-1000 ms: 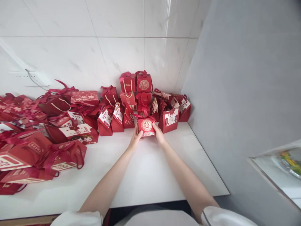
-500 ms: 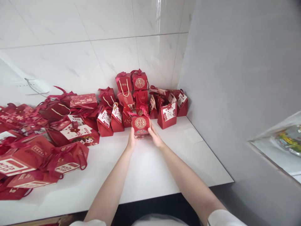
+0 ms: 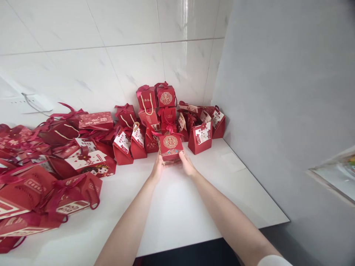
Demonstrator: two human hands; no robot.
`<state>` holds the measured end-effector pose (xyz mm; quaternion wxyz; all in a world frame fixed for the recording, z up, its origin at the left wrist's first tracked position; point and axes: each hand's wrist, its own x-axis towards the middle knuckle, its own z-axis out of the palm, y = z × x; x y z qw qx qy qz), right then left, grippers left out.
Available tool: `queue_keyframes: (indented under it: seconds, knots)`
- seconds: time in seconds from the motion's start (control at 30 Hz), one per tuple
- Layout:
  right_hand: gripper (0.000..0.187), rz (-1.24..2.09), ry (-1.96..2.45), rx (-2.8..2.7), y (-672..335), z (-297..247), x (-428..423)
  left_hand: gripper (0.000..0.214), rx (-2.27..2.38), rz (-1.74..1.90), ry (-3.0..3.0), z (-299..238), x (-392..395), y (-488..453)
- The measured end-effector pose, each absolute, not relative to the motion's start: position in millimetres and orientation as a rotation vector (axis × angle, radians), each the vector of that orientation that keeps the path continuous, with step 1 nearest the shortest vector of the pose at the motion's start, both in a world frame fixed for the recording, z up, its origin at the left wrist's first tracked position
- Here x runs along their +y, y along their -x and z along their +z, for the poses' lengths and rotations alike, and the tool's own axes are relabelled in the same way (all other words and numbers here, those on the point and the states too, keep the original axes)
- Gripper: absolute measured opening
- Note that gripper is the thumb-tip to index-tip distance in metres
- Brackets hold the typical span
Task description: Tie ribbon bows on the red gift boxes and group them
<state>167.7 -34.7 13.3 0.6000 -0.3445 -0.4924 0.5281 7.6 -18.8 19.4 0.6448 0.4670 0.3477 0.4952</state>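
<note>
Left hand (image 3: 157, 167) and right hand (image 3: 188, 164) clasp a red box (image 3: 171, 146) by opposite sides, gripping low. Box is in front of a stack of boxes (image 3: 147, 97), over the white table (image 3: 177, 218); cannot tell whether its base touches down. Red bags (image 3: 200, 145) stand either side; jumbled heap (image 3: 30, 186) at left. Step in hand, judged: two-handed positioning of the box. Next move calls for a level, even grip

Soft light is brightening the counter (image 3: 177, 214). Pale glare is streaking the wall tiles (image 3: 133, 62); the view's right edge is looking blurred.
</note>
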Motion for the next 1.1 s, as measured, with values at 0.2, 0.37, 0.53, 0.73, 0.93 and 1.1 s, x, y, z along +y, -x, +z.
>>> queue_keyframes:
  seconds: [0.2,0.37,0.53,0.73,0.93,1.1]
  knots:
    - [0.08,1.251,0.832,-1.061,-166.4,5.2,-26.9,0.095,0.786,1.127,-1.051,15.3,-11.8,-9.5]
    - [0.073,1.179,0.752,-1.013,-166.2,7.7,-24.3,0.087,0.76,1.173,-1.023,12.1,-11.4,-10.7]
    - [0.082,0.913,0.868,-1.001,-167.9,9.5,-27.5,0.075,0.713,1.165,-0.994,17.9,-16.3,-13.5]
    - [0.06,0.955,0.828,-0.994,-168.7,17.0,-30.6,0.06,0.763,1.156,-0.887,23.9,-12.9,-9.3]
    - [0.063,1.208,0.792,-1.002,-164.6,18.2,-25.5,0.061,0.79,1.238,-0.805,28.4,-10.5,-6.3]
    - [0.061,1.221,0.731,-1.02,-162.5,21.7,-31.6,0.083,0.575,1.128,-1.003,30.2,-17.3,-3.9]
